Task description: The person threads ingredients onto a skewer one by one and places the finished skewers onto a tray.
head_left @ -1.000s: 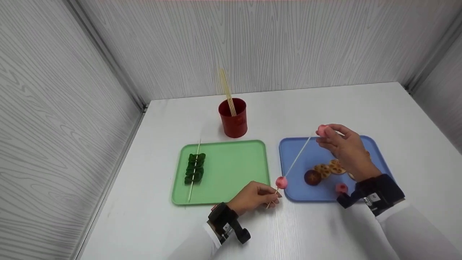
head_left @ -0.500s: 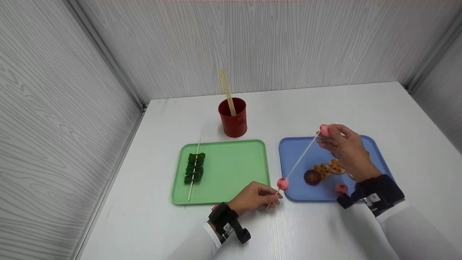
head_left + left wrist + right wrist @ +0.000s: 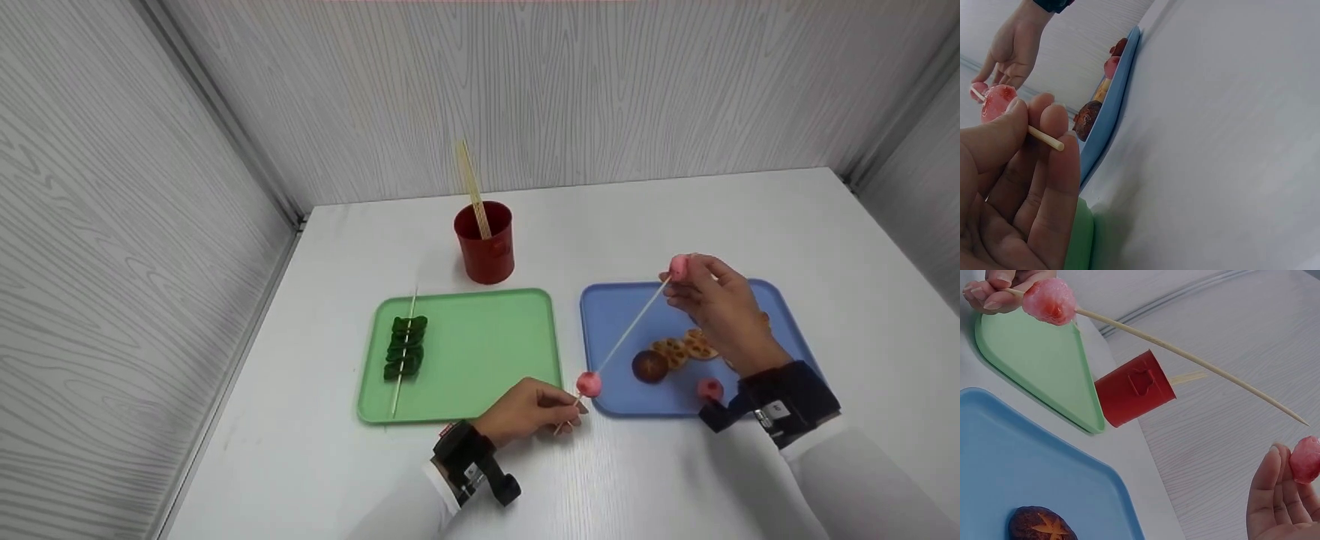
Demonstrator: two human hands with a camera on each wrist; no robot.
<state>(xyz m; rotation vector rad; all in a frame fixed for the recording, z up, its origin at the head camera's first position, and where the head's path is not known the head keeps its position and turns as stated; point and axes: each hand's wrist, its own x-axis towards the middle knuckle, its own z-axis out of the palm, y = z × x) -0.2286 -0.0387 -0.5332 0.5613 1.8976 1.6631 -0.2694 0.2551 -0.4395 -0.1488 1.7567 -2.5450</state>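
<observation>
My left hand pinches a thin wooden skewer near its blunt end, which sticks out past the fingers in the left wrist view. A pink ball, glossy with red patches, is threaded on the skewer just above those fingers. The skewer slants up to the right. Over the blue tray, my right hand pinches a second pink ball between thumb and fingers. In the right wrist view, the skewer's pointed tip lies close to that ball, with a small gap showing.
On the blue tray lie a brown mushroom, lotus root slices and another pink ball. The green tray bears a skewer of folded dark green pieces. Behind it stands a red cup of wooden skewers.
My right hand and its pink ball have shifted slightly right and up. The skewer has swung a little right, its tip now nearer that ball. My left hand has hardly moved.
</observation>
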